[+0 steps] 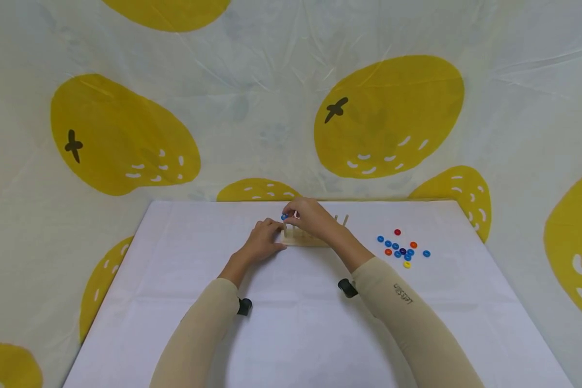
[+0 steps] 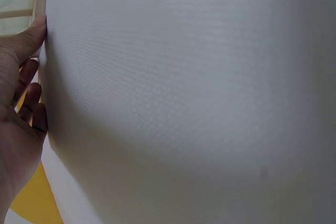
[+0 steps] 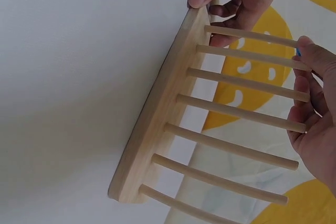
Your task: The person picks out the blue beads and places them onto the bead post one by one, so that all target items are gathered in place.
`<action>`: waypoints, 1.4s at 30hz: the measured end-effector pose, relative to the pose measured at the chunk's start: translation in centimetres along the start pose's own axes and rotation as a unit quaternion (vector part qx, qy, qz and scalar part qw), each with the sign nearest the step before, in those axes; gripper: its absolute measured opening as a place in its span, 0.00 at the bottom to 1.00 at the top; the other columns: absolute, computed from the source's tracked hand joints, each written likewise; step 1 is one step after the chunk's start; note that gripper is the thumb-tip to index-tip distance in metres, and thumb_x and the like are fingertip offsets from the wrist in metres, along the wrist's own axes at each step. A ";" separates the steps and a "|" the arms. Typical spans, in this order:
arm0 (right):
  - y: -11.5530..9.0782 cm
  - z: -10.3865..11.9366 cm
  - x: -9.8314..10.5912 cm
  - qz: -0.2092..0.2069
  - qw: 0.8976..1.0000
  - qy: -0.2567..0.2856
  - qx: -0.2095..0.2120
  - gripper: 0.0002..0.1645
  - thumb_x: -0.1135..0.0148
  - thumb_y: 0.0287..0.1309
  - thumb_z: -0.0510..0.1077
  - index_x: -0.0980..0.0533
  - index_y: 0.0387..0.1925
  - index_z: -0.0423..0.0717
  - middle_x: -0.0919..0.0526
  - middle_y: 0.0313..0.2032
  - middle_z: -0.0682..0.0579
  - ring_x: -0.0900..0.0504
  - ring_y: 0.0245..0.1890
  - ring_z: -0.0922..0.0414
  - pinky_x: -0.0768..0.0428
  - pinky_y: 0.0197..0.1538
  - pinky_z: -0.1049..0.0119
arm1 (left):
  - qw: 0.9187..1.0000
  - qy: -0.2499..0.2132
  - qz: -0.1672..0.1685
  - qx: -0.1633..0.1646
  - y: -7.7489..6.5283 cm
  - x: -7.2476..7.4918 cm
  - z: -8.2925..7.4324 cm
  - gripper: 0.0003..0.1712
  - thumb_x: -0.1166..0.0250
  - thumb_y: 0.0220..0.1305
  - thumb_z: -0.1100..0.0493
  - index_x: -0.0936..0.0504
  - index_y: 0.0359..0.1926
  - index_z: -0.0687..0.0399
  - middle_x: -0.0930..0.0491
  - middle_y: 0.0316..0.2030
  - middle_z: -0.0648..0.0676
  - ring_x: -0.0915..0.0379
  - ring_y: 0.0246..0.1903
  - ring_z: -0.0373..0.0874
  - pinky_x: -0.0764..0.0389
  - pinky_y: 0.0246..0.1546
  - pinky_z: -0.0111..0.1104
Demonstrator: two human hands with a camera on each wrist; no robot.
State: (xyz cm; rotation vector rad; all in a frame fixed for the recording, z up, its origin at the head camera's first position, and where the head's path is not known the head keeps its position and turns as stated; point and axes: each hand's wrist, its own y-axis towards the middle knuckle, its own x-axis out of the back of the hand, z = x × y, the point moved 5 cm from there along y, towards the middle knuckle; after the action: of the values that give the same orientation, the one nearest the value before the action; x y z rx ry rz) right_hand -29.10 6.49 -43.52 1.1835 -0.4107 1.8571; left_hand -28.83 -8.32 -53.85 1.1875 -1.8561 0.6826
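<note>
The right wrist view lays out seven pegs along the wooden peg rack, mostly covered by my hand in the head view, yet shows just a blue sliver of the bead. The head view shows that blue bead pinched between my right hand's thumb and fingers, at the tip of the leftmost peg; I cannot tell whether it is threaded. Only there do I see loose beads scattered right of the rack on the tabletop. My right forearm angles inward, hand raised; my left hand sits lower, gripping the rack's left end, thumb on its near edge, fingers curled behind.
</note>
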 end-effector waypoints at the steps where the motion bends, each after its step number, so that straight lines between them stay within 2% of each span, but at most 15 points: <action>1: 0.0 0.0 0.0 0.000 1.000 -0.001 0.000 0.12 0.29 0.64 0.43 0.14 0.47 0.42 0.11 0.40 0.50 0.15 0.42 0.54 0.17 0.48 0.60 | 1.000 0.001 0.001 0.001 0.0 0.0 0.0 0.32 0.23 0.61 0.51 0.21 0.64 0.53 0.24 0.60 0.57 0.32 0.58 0.56 0.31 0.63 0.48; 9: -0.1 -0.2 0.0 -0.002 1.000 -0.009 -0.003 0.11 0.28 0.63 0.44 0.13 0.45 0.44 0.11 0.39 0.51 0.15 0.42 0.54 0.17 0.48 0.59 | 1.000 0.000 0.009 0.006 0.1 -0.2 0.2 0.33 0.24 0.62 0.50 0.22 0.65 0.53 0.25 0.61 0.56 0.33 0.61 0.54 0.32 0.66 0.47; 20: -0.1 -0.1 0.0 -0.006 1.000 -0.009 0.012 0.10 0.28 0.63 0.42 0.13 0.44 0.42 0.11 0.38 0.49 0.14 0.40 0.54 0.16 0.48 0.60 | 1.000 0.002 0.001 -0.005 0.1 -0.2 0.1 0.32 0.23 0.61 0.50 0.21 0.64 0.53 0.24 0.60 0.56 0.32 0.60 0.56 0.31 0.63 0.49; 29: -0.2 -0.4 0.1 0.000 1.000 -0.005 -0.012 0.10 0.28 0.64 0.44 0.13 0.45 0.44 0.11 0.39 0.51 0.17 0.42 0.55 0.17 0.50 0.60 | 1.000 0.001 0.015 0.020 0.1 -0.1 0.0 0.33 0.24 0.62 0.49 0.22 0.66 0.53 0.25 0.61 0.55 0.33 0.62 0.53 0.32 0.67 0.47; 34: -0.4 -0.2 0.5 0.005 1.000 -0.005 -0.014 0.12 0.28 0.64 0.44 0.14 0.47 0.44 0.11 0.41 0.50 0.17 0.44 0.53 0.17 0.52 0.59 | 1.000 0.004 0.013 0.019 0.1 0.0 -0.1 0.33 0.24 0.62 0.50 0.22 0.66 0.53 0.25 0.61 0.55 0.32 0.62 0.53 0.32 0.67 0.47; 42: -1.4 -0.3 1.8 -0.008 1.000 -0.003 -0.020 0.15 0.28 0.64 0.43 0.15 0.50 0.42 0.12 0.43 0.49 0.16 0.46 0.50 0.17 0.53 0.57 | 1.000 0.008 0.010 0.018 0.1 0.0 -0.1 0.34 0.24 0.62 0.50 0.22 0.66 0.54 0.24 0.62 0.56 0.32 0.62 0.53 0.32 0.68 0.46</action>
State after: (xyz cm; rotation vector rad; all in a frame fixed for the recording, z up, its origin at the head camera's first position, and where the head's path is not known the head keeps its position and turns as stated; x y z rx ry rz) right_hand -28.44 8.38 -42.34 1.1632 -0.4373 1.8235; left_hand -28.85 -8.21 -53.79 1.1830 -1.8520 0.7374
